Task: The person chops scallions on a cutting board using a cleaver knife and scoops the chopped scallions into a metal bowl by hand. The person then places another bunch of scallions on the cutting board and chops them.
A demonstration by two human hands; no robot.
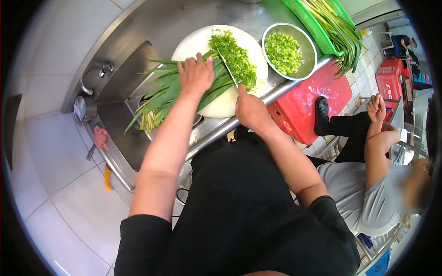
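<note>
A bunch of long green onions (172,86) lies across the round white cutting board (188,42). My left hand (197,75) presses on the onions with its fingers apart, just left of the knife. My right hand (252,110) is closed round the handle of the knife (227,69), whose blade stands between the whole stalks and a heap of chopped green onion (240,64). The handle is mostly hidden in my fist. Right of the board, a metal bowl (309,42) holds more chopped green onion.
A green basket (317,30) of whole green onions stands at the upper right. Left is a sink (120,89) with a faucet (95,71). A seated person in grey (352,188) is at the right, one foot on a red box (299,110).
</note>
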